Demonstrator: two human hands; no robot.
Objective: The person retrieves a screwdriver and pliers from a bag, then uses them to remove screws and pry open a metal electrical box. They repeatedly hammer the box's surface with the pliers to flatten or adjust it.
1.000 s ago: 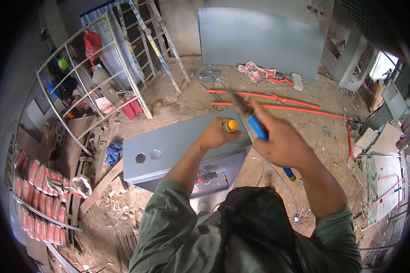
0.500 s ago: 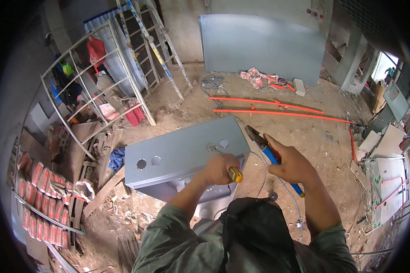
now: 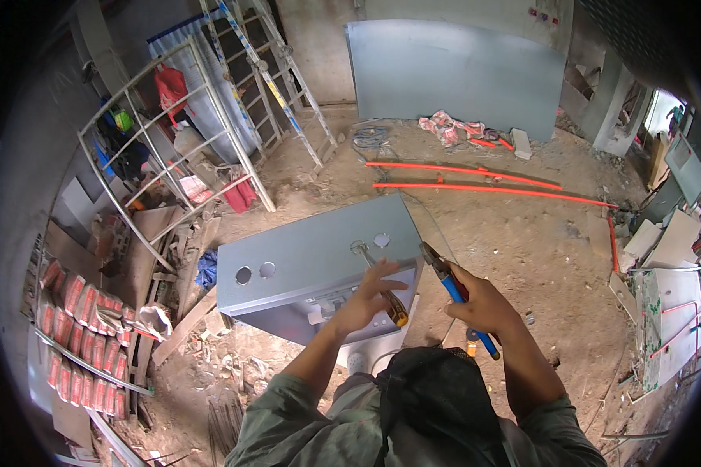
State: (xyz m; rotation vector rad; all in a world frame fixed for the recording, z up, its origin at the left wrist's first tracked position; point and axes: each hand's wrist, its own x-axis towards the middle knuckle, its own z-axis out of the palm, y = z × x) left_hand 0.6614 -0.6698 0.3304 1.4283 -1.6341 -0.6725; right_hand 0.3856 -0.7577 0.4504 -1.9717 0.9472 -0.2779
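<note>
A grey metal electrical box (image 3: 319, 253) lies before me, its open side facing me. Round holes show in its upper face, two at the left and one near the right end. Beside the right hole is a ring-shaped knockout (image 3: 359, 247), where the tip of a screwdriver (image 3: 398, 313) with a yellow and black handle appears to rest. My left hand (image 3: 366, 298) holds the screwdriver loosely, some fingers stretched out. My right hand (image 3: 484, 302) grips blue-handled pliers (image 3: 454, 290), their dark jaws pointing away beside the box's right end.
Orange pipes (image 3: 475, 191) lie on the dirt floor beyond the box. A ladder (image 3: 269, 78) and a white metal frame (image 3: 202, 97) stand at the back left. Red-and-white packs (image 3: 82, 342) are stacked at the left. A grey sheet (image 3: 456, 74) leans on the back wall; boards (image 3: 670, 311) lie at the right.
My left hand has loosened from a fist round the screwdriver handle, and the shaft now shows. The pliers in my right hand have shifted slightly towards me. The whole view has moved a little.
</note>
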